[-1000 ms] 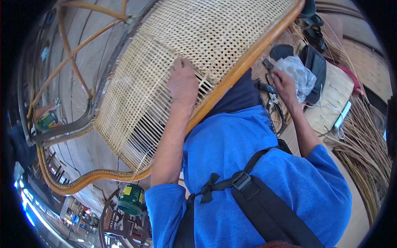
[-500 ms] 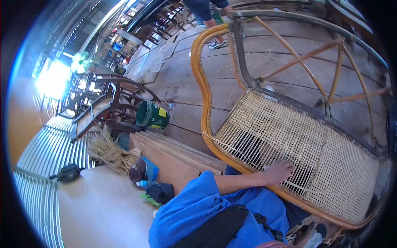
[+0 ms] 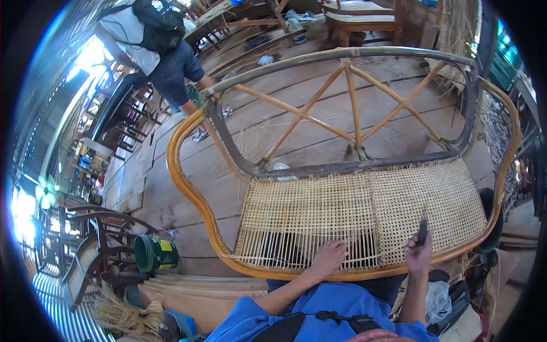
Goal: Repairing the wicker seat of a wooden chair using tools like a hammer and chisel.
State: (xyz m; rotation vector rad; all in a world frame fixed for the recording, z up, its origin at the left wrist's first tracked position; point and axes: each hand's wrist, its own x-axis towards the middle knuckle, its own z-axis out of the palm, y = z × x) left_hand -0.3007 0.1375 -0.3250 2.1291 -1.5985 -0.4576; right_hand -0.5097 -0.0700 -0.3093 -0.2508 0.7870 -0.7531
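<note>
A curved rattan seat frame [image 3: 188, 179] stands in front of me, its seat filled with woven cane [image 3: 424, 191]. The right part is densely woven, while at the near left the bare cane strands [image 3: 296, 245] run front to back with gaps between them. My left hand [image 3: 329, 259] lies over these strands near the front rail, fingers slightly bent and resting on them. Closed around the dark handle of a thin pointed tool [image 3: 423, 231], my right hand [image 3: 419, 255] is raised above the right part of the weave. The tool's exact kind is unclear.
A green bucket [image 3: 149, 253] stands on the plank floor at left, beside a dark wooden chair [image 3: 85, 256]. Stacked boards [image 3: 199, 299] and a bundle of cane fibre [image 3: 128, 313] lie nearer. Another person [image 3: 165, 62] stands at the far left. A clear plastic bag [image 3: 437, 301] is at lower right.
My view has swung right, bringing the whole seat frame into sight. My right hand with the pointed tool has come into view. The left hand still rests on the cane strands.
</note>
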